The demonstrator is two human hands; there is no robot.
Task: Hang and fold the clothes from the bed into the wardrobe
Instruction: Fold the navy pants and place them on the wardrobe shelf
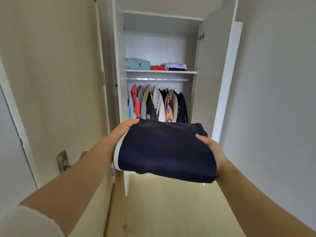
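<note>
Left hand and right hand grip one folded navy garment between them; three piles lie on the shelf.

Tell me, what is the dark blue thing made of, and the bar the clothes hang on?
The dark blue garment looks like soft knit cloth, maybe cotton: matte and drooping at its edges between the left hand and right hand. The bar looks like metal: silvery with bright glints.
</note>
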